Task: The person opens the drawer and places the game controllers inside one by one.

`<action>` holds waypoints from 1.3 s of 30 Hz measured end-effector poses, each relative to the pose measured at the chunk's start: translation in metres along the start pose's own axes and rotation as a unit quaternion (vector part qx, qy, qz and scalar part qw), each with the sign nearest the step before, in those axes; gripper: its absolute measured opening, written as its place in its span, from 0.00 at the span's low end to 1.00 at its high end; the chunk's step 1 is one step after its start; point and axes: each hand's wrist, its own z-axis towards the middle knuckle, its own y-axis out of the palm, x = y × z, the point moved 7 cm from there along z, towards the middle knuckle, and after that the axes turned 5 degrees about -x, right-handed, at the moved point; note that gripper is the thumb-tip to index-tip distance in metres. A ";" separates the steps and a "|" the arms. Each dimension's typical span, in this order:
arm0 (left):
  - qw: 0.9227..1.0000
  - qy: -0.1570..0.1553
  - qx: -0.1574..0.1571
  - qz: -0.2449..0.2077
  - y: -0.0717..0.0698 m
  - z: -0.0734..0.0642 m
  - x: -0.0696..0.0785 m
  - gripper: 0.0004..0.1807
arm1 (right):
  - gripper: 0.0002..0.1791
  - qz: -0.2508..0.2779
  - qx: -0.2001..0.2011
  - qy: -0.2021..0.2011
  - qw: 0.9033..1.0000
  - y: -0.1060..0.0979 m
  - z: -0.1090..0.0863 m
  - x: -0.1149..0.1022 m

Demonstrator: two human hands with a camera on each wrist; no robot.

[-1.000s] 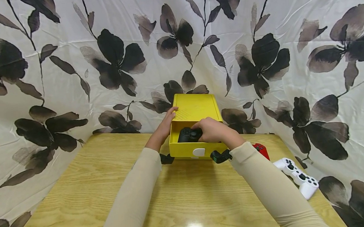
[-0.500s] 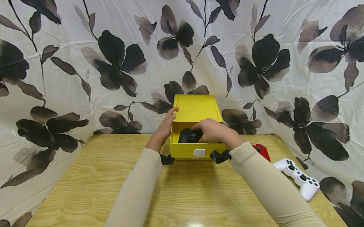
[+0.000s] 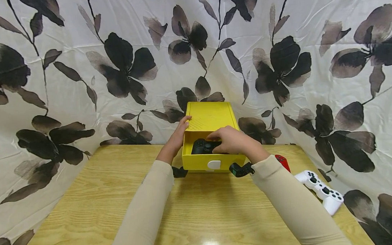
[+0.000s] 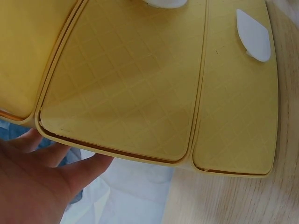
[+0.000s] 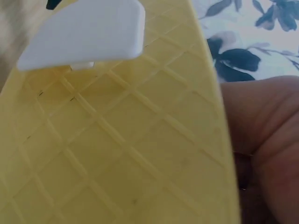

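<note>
A small yellow drawer unit (image 3: 212, 116) stands at the back of the table with its upper drawer (image 3: 197, 162) pulled out. Inside that drawer lies a black game controller (image 3: 199, 147). My right hand (image 3: 235, 141) reaches over the drawer's right side, fingers loosened and spread about the controller's right end, which they partly hide. In the right wrist view, the palm shows just behind the drawer front with its white handle (image 5: 93, 32). My left hand (image 3: 176, 137) steadies the unit's left side with nearly straight fingers; the left wrist view shows the fingers (image 4: 88, 172) along the edge.
A white game controller (image 3: 321, 190) lies at the table's right edge, a red controller (image 3: 282, 162) behind it, partly hidden by the right sleeve. A small black device (image 3: 241, 169) sits at the right wrist. Floral cloth hangs behind the wooden table (image 3: 199, 209).
My right hand has loosened its fingers from the black controller and shifted slightly right, uncovering more of it. The controller stays in the drawer. My left hand has not moved.
</note>
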 end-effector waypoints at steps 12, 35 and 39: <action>1.000 0.007 0.007 0.005 -0.001 0.003 -0.005 0.21 | 0.20 0.011 0.114 -0.042 0.993 -0.013 -0.028 -0.001; 1.000 0.015 0.022 0.011 -0.001 0.003 -0.006 0.23 | 0.16 0.063 0.304 -0.071 0.948 -0.007 -0.087 -0.010; 1.000 0.016 0.023 0.015 -0.001 0.002 -0.004 0.23 | 0.14 0.081 0.338 -0.084 0.934 -0.003 -0.094 -0.010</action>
